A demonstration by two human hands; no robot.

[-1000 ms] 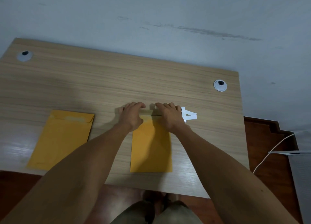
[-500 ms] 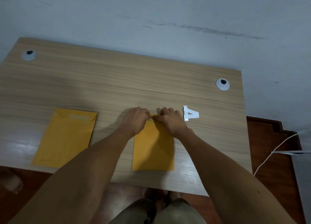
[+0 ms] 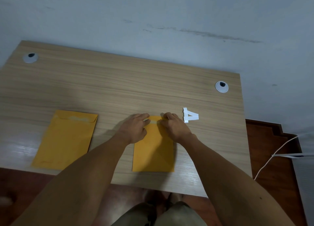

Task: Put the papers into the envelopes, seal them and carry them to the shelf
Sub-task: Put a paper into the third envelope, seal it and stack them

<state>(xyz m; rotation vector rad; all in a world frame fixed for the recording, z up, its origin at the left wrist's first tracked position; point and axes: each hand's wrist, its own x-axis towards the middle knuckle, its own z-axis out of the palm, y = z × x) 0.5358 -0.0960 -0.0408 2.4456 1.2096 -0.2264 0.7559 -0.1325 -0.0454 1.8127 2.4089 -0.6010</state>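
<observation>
Yellow envelope (image 3: 153, 151) flat on wooden worktop (image 3: 119, 86) near front edge, its far flap end under both hands; left hand (image 3: 136, 129) and right hand (image 3: 175, 127) sit side by side, fingers curled, pinching the flap. Second yellow envelope (image 3: 65, 139) lies well left, flap folded; white paper "4" (image 3: 190, 117) just right of right hand.

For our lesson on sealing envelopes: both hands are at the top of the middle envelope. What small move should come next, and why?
Probably fold the flap down and press it flat. Both the left hand and right hand pinch at the top edge of the middle envelope, where a pale strip shows; its flap does not look closed yet.
</observation>
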